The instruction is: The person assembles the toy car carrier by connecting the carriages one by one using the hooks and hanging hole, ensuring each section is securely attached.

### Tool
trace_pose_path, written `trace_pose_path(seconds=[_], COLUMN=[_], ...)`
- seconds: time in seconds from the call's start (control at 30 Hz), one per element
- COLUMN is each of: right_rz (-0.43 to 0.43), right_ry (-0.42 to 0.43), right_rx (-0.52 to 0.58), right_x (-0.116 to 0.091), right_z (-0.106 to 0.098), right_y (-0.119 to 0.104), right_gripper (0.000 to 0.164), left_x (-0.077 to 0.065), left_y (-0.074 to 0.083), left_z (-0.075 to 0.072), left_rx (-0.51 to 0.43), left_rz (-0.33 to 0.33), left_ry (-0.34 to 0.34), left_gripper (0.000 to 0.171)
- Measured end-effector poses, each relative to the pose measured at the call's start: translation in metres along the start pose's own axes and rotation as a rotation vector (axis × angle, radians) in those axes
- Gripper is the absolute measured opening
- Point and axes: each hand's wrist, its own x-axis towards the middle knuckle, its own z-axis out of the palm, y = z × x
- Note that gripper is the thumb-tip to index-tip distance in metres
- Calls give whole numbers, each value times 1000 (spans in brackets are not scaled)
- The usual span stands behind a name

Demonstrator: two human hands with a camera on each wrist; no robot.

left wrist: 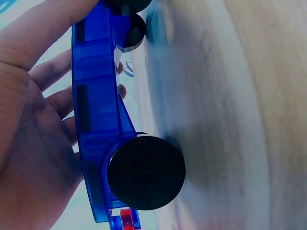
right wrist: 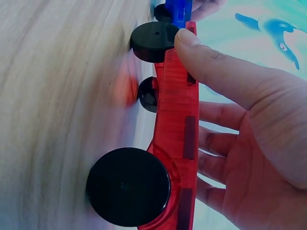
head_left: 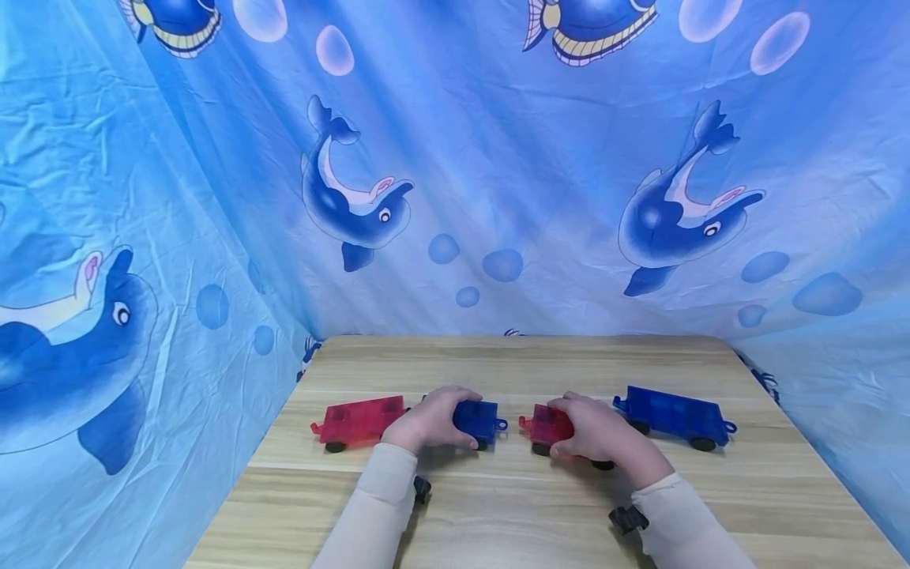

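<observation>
My left hand (head_left: 430, 421) grips a blue toy wagon (head_left: 478, 420) from above, thumb on the near side, fingers on the far side. Black wheels (left wrist: 146, 172) carry it on the table. Likewise, my right hand (head_left: 596, 428) holds a red toy wagon (head_left: 550, 425) across its sides. A small gap lies between the blue wagon's ring (head_left: 502, 424) and the red one's hook (head_left: 524, 422). Left of my left hand stands another red wagon (head_left: 362, 420); at the held blue wagon's rear coupling, a red piece (left wrist: 126, 219) shows inside the blue part.
Another blue wagon (head_left: 674, 414) stands right of my right hand; its join to the held red wagon is hidden. The wooden table (head_left: 526, 514) ends at a blue dolphin-printed curtain (head_left: 512, 197) behind and at both sides.
</observation>
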Motion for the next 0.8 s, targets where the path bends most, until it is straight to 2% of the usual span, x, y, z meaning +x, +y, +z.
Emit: trace_pose_path(seconds=[0.3,0.47,0.8], right_rz=[-10,-6,1], right_ry=[25,32,37], right_rx=[2,9,32], right_x=[1,1,2], right_z=[3,4,6], right_y=[-3,-5,-8], right_gripper=[85,86,86], left_x=[-2,-4,-6], left_y=[-5,-9,-14], left_z=[-2,-5,-10], left_rx=[-22,-69,-115], left_rz=[-16,-32,-22], left_ry=[3,2,28], left_gripper=[75,76,77])
